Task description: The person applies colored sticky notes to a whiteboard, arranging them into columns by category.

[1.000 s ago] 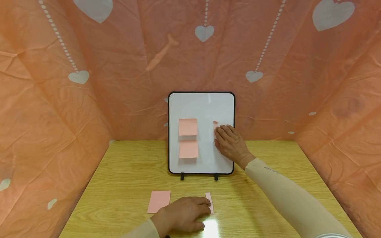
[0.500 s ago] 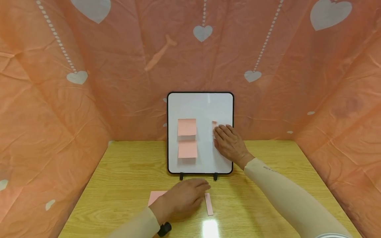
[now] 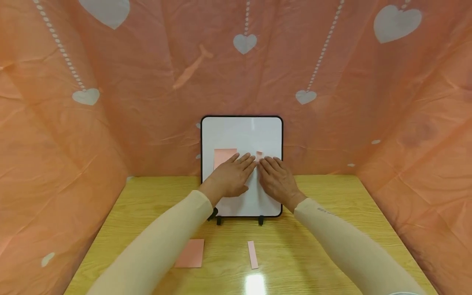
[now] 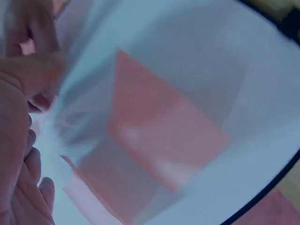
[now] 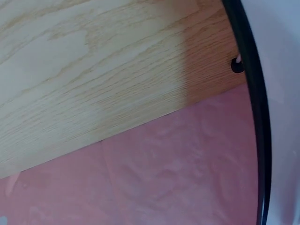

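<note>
A white board [image 3: 241,133] with a black rim stands upright on the table. My left hand [image 3: 230,176], fingers straight, is in front of its middle, over the left pink sticky notes. The upper sticky note [image 3: 223,156] shows partly in the head view; the lower one is hidden there, but both hang in the left wrist view, one sticky note [image 4: 164,126] lifting off the board. Beside it, my right hand [image 3: 276,178] lies with extended fingers against a narrow pink paper strip [image 3: 259,155]. Between the two hands, the fingertips nearly meet. The right wrist view shows no hand.
On the table in front lie a pink sticky pad [image 3: 191,254], partly behind the left sleeve, and a narrow pink strip [image 3: 253,255]. Black feet [image 3: 261,220] hold the board. An orange cloth with hearts [image 3: 155,123] walls the table's back and sides.
My left hand has risen from beside the strip on the table to the board. The right hand has stayed against the strip on the board. The head view has shifted slightly.
</note>
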